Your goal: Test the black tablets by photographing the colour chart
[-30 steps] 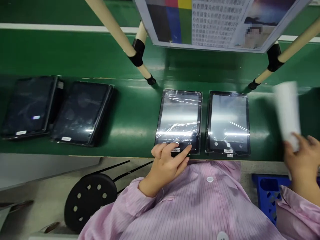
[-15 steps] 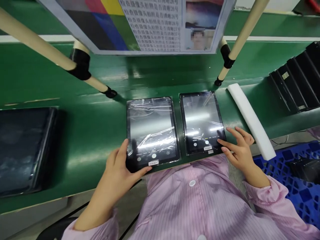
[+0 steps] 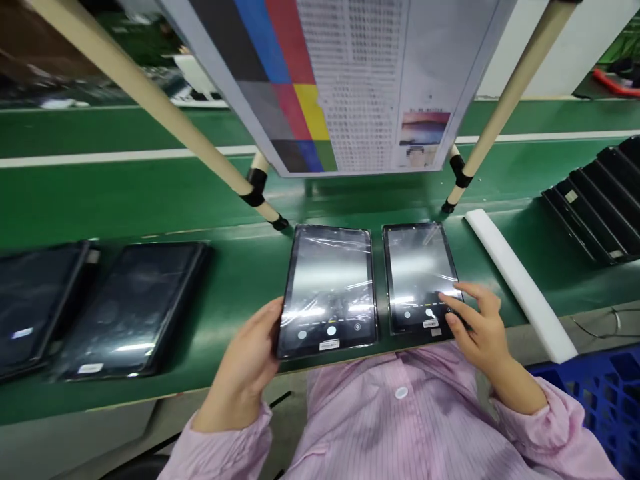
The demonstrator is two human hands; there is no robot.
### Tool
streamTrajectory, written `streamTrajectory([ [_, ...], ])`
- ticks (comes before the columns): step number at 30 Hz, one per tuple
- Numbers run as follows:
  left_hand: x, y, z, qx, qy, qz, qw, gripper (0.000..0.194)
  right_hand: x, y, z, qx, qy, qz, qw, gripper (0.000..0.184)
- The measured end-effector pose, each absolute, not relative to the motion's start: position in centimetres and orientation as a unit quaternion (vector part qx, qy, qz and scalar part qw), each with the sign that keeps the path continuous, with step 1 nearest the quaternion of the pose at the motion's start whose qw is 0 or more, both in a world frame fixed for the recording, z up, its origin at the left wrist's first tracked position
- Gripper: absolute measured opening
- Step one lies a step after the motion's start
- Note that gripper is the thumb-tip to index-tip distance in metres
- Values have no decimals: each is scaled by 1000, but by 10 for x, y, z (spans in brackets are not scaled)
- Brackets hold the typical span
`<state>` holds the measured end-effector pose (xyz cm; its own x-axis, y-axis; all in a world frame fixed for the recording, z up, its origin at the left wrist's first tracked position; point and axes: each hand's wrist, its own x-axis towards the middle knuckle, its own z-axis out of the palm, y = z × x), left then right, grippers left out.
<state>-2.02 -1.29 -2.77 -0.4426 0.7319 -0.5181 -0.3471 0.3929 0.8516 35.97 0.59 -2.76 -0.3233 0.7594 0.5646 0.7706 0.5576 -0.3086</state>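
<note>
Two tablets in clear film lie side by side before me, both screens lit with camera buttons along the bottom. My left hand (image 3: 253, 347) grips the left tablet (image 3: 330, 280) by its lower left edge, its fingertips hidden behind that edge. Over the lower right part of the right tablet (image 3: 420, 267) hovers my right hand (image 3: 477, 323), its fingers spread and pointing at the screen. Whether a fingertip touches the glass I cannot tell. A small white label shows at the bottom of each tablet.
A printed test chart (image 3: 360, 87) on a tube frame (image 3: 200, 147) stands behind the tablets. Dark tablets (image 3: 135, 307) lie to the left. A white foam strip (image 3: 520, 283) and a row of black tablets (image 3: 600, 200) are on the right, above a blue crate (image 3: 600, 387).
My view has swung, showing more of the chart and the left side. My left hand has closed around the left tablet's edge. My right fingers have moved further over the right screen.
</note>
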Motion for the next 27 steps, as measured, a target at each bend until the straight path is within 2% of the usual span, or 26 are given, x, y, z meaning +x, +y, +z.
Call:
streamTrajectory([
  [3,-9,-7,-24,133,633,543,535,57,329,16,-26,-415,-843,18,341,24],
  [6,-5,-10,-24,124,608,566,544,65,301,26,-25,-382,-868,51,312,26],
  [8,-3,-16,-22,123,590,590,537,72,286,31,-23,-398,-868,91,282,34],
  [11,1,-26,-14,123,549,627,540,77,273,34,-18,-433,-834,203,276,55],
  [14,6,-32,1,141,500,662,540,68,265,31,-7,-392,-780,309,378,62],
  [17,13,-29,19,186,443,699,530,57,256,28,8,-329,-692,373,523,54],
  [20,21,-21,32,235,397,727,508,46,245,34,21,-284,-581,441,623,45],
  [23,31,-14,34,262,386,756,460,41,236,47,30,-283,-486,508,653,44],
  [25,38,-11,29,280,391,778,406,38,233,54,33,-296,-450,553,636,49],
  [27,43,-10,22,338,390,791,329,43,233,60,34,-306,-434,581,617,55],
])
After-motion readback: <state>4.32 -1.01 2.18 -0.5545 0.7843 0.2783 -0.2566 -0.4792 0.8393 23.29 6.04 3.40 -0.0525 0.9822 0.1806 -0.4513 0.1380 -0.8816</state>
